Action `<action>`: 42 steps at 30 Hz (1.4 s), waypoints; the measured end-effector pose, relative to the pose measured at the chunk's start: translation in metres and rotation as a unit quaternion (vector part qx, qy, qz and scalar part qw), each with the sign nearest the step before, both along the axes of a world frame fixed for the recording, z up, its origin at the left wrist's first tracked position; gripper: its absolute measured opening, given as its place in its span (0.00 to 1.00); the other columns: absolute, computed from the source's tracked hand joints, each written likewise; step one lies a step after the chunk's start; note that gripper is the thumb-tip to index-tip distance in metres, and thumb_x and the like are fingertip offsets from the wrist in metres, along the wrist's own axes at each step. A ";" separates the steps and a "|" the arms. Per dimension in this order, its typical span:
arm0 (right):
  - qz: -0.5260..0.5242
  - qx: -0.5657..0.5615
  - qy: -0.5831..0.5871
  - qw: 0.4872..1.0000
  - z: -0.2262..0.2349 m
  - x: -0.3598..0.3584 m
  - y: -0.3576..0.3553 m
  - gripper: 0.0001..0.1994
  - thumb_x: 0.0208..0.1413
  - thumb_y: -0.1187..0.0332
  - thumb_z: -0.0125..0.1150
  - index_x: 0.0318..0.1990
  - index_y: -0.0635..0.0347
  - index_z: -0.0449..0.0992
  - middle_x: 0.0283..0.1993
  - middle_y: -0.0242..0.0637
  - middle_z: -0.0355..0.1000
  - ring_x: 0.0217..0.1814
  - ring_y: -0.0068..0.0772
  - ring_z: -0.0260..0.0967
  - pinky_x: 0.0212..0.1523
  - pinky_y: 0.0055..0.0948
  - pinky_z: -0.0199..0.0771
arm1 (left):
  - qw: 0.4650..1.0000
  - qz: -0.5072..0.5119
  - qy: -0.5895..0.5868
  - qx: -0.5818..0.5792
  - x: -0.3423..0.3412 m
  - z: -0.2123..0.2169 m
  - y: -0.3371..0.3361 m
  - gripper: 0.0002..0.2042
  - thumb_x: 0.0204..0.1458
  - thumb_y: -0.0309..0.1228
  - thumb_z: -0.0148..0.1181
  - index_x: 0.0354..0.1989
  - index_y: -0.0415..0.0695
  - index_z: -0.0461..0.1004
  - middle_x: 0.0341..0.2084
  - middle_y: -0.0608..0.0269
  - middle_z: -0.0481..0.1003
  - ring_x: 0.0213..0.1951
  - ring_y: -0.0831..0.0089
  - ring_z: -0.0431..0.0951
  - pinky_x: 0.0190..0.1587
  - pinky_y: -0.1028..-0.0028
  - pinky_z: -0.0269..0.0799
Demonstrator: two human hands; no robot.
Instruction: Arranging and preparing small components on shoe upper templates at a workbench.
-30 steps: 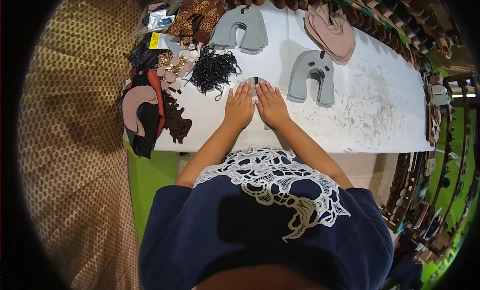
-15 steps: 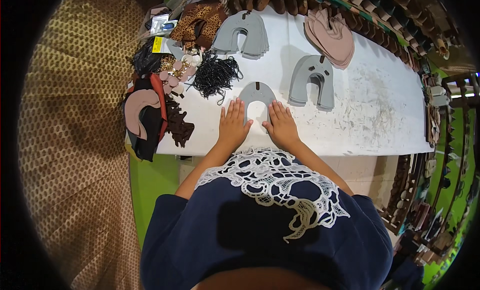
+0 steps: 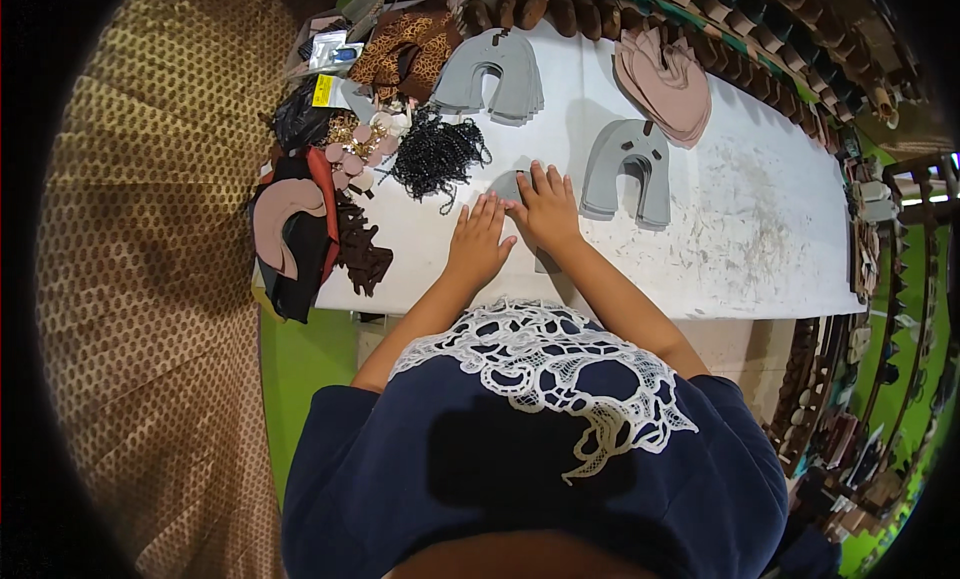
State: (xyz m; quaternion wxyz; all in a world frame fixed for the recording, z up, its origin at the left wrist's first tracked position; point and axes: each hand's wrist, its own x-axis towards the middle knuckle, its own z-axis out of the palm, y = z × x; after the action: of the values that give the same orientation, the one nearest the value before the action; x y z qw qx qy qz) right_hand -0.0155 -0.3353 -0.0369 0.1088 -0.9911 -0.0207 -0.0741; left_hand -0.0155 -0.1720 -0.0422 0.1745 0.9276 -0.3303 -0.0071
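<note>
A grey U-shaped piece (image 3: 507, 186) lies on the white-covered table in front of me, mostly hidden beneath my hands. My right hand (image 3: 548, 217) rests flat over its curved top, fingers stretched out. Beside it, my left hand (image 3: 479, 241) lies flat on the piece's left side with the fingers extended. The two hands nearly touch at the right thumb. To the right is a stack of grey U-shaped pieces (image 3: 600, 184) with small dark tabs on top. Another grey stack (image 3: 463, 74) sits farther back, and a black beaded heap (image 3: 437, 157) lies just left of my hands.
Pink curved pieces (image 3: 668, 89) are stacked at the back right of the table (image 3: 760, 229). On the left lie leopard-print material (image 3: 400, 44), dark brown strips (image 3: 360, 249) and a pink curved piece (image 3: 275, 224) on black material. Brown shoe forms (image 3: 535, 9) line the back edge.
My right hand has slid left and forward over the top of the grey piece, covering it. My left hand has shifted slightly right, so the hands are now close together.
</note>
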 end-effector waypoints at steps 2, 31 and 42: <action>-0.015 -0.029 0.013 0.999 0.003 0.002 0.001 0.28 0.57 0.46 0.42 0.59 0.52 0.64 0.65 0.45 0.53 0.67 0.53 0.47 0.64 0.54 0.42 | 1.000 0.008 -0.003 0.016 -0.001 0.001 -0.001 0.31 0.51 0.43 0.51 0.62 0.39 0.55 0.63 0.52 0.53 0.65 0.60 0.51 0.65 0.58 0.41; 0.272 0.117 -0.027 0.955 0.020 0.031 0.123 0.13 0.46 0.66 0.58 0.42 0.53 0.74 0.51 0.40 0.66 0.57 0.43 0.60 0.60 0.51 0.52 | 0.967 0.205 -0.060 -0.136 -0.006 0.044 0.139 0.07 0.47 0.29 0.56 0.32 0.43 0.77 0.38 0.59 0.75 0.46 0.58 0.71 0.50 0.61 0.63; 0.317 0.129 -0.001 0.940 0.016 0.033 0.172 0.09 0.42 0.64 0.64 0.33 0.52 0.78 0.48 0.35 0.67 0.59 0.41 0.58 0.61 0.49 0.52 | 0.949 0.280 -0.106 -0.100 0.011 0.048 0.194 0.07 0.44 0.28 0.59 0.32 0.46 0.77 0.41 0.64 0.73 0.46 0.62 0.70 0.48 0.63 0.63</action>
State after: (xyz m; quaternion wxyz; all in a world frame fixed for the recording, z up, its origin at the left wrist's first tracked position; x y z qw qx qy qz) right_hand 0.0176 -0.1635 -0.0210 0.2536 -0.9106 -0.3239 -0.0392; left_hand -0.0043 0.0220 0.0061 0.2253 0.9560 -0.0729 0.1733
